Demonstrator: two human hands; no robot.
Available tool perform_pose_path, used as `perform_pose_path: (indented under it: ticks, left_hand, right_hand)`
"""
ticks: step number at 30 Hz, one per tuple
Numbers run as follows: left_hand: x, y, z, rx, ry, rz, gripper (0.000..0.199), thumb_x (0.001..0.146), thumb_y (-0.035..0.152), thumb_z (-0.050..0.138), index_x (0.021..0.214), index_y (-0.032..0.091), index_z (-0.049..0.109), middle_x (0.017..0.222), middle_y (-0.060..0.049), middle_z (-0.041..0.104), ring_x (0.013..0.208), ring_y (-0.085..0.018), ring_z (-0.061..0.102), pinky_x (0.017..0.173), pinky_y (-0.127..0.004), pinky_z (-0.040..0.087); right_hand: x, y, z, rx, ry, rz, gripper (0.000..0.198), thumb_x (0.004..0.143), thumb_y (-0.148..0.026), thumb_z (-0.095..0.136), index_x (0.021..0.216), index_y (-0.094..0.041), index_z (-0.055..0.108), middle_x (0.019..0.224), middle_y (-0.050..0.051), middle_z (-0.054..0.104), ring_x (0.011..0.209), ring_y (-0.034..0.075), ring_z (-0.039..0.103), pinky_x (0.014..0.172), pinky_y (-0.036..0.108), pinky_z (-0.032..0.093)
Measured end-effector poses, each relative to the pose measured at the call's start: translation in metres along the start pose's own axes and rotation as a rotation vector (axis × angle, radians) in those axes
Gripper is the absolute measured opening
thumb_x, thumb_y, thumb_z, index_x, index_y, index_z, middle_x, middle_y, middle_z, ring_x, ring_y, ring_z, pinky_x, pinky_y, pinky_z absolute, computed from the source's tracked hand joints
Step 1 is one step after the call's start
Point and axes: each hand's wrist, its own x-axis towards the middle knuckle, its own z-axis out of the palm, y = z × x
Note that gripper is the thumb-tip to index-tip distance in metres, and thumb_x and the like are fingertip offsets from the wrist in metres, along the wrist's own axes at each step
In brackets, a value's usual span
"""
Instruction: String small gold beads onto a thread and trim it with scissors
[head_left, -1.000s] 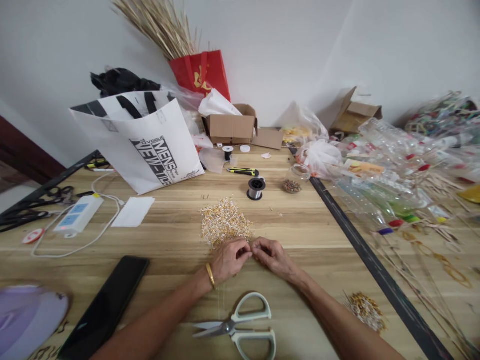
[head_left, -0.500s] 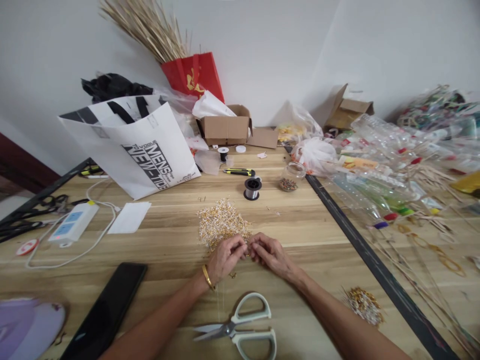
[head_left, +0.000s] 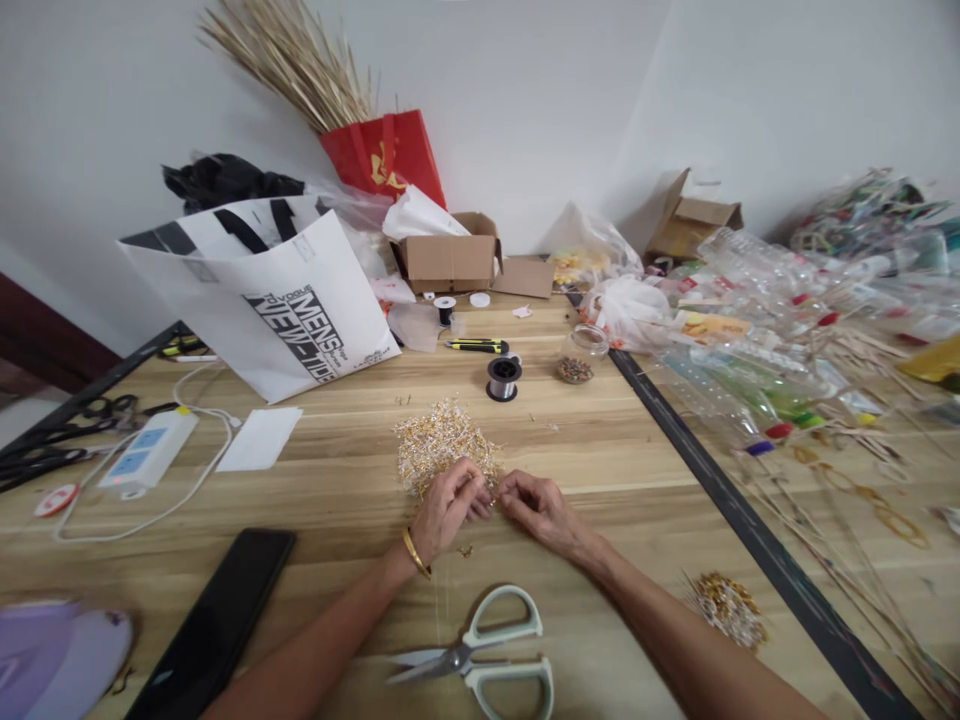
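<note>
My left hand, with a gold bangle at its wrist, is at the front edge of a heap of small gold and clear beaded pieces. Its fingers are curled together; what they hold is too small to make out. Close on its right, my right hand has thumb and forefinger pinched, also on something I cannot identify. A small gold piece lies below the left hand. Nearer me, scissors with pale handles lie with blades pointing left, beside thin clear strands.
Beyond the heap stand a wire spool, a box cutter and a jar of beads. A second beaded bundle lies right of my right forearm. At left are a black phone and power strip; plastic bottles crowd the right.
The left-hand fingers have shifted slightly up and loosened around the fingertips. The right hand stays nearly in place, still pinched. The scissors and the heap have not moved.
</note>
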Motion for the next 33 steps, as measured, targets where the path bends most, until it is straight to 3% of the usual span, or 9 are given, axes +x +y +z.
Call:
perform_pose_path:
  ticks: [7,14,22,28,33]
  left_hand:
    - [0.0018,0.0045,-0.0002,-0.110,0.046,-0.102,0.030,0.083,0.049,0.047,0.079,0.020,0.043,0.065,0.000,0.066,0.055,-0.017,0.067,0.045,-0.022,0.048]
    - [0.0028,0.0027,-0.0002,-0.130,0.015,-0.118,0.029,0.083,0.049,0.047,0.080,0.020,0.042,0.063,0.000,0.067,0.054,-0.017,0.067,0.044,-0.022,0.049]
    - [0.0040,-0.0007,-0.0007,-0.107,-0.015,-0.101,0.028,0.084,0.048,0.046,0.080,0.021,0.043,0.061,0.002,0.064,0.053,-0.018,0.066,0.044,-0.026,0.051]
    - [0.0041,-0.0028,-0.0005,-0.074,-0.014,-0.075,0.028,0.084,0.048,0.045,0.081,0.020,0.044,0.061,0.002,0.060,0.051,-0.017,0.064,0.043,-0.027,0.051]
    - [0.0034,-0.0022,-0.0001,-0.068,-0.017,-0.061,0.029,0.084,0.049,0.045,0.082,0.020,0.043,0.061,0.002,0.061,0.051,-0.017,0.064,0.044,-0.027,0.052]
  right_hand:
    - [0.0001,-0.0042,-0.0002,-0.017,-0.005,-0.012,0.024,0.088,-0.035,0.049,0.077,-0.015,0.054,0.060,-0.004,0.044,0.055,0.009,0.037,0.051,0.021,0.029]
    - [0.0007,-0.0019,0.0003,0.146,0.041,0.052,0.027,0.085,-0.041,0.054,0.074,-0.016,0.051,0.058,-0.002,0.049,0.051,0.010,0.043,0.047,0.021,0.034]
    - [0.0015,-0.0106,0.0038,0.413,0.032,0.032,0.030,0.075,-0.040,0.066,0.065,-0.017,0.051,0.089,0.006,0.060,0.060,0.010,0.055,0.050,0.022,0.045]
    - [0.0027,-0.0083,0.0033,0.558,-0.067,0.062,0.030,0.074,-0.037,0.070,0.065,-0.016,0.051,0.088,0.006,0.064,0.064,0.012,0.061,0.050,0.022,0.047]
    - [0.0023,-0.0040,0.0025,0.527,-0.088,0.131,0.030,0.076,-0.041,0.067,0.072,-0.015,0.055,0.065,0.002,0.064,0.055,0.010,0.059,0.051,0.022,0.048]
